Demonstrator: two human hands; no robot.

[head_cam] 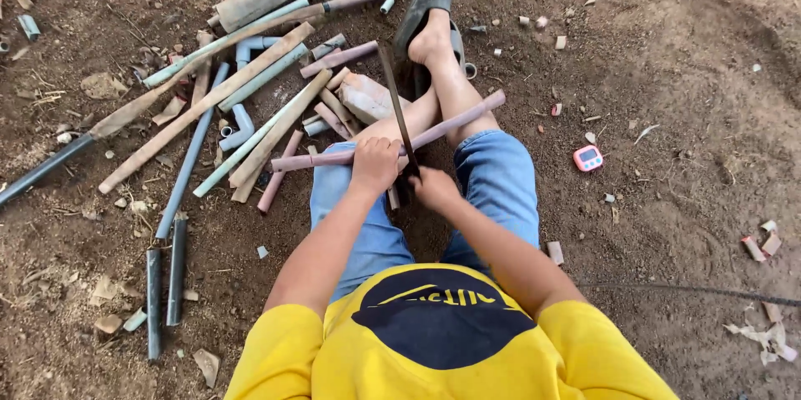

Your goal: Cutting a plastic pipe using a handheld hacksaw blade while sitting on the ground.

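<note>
The left hand (375, 164) is closed in a fist over a long pinkish pipe (455, 122), pressing it down across both knees; the pipe lies slanted, its right end higher in the frame, beyond the right leg. The right hand (434, 189) is curled shut around the handle of a hacksaw blade (395, 104), whose dark, narrow strip runs up and away from the body and crosses the pipe just beside the left hand. Both forearms reach forward from yellow sleeves, elbows bent, wrists nearly meeting over the lap. The person sits on bare dirt ground (667, 100) in blue jeans, one foot in a dark sandal (425, 4) stretched ahead. To the left lies one heap of pipe offcuts (250, 100), well over a dozen, too tangled to count exactly. One small pink timer (588, 158) sits on the ground right of the knee, apart from the pipe
</note>
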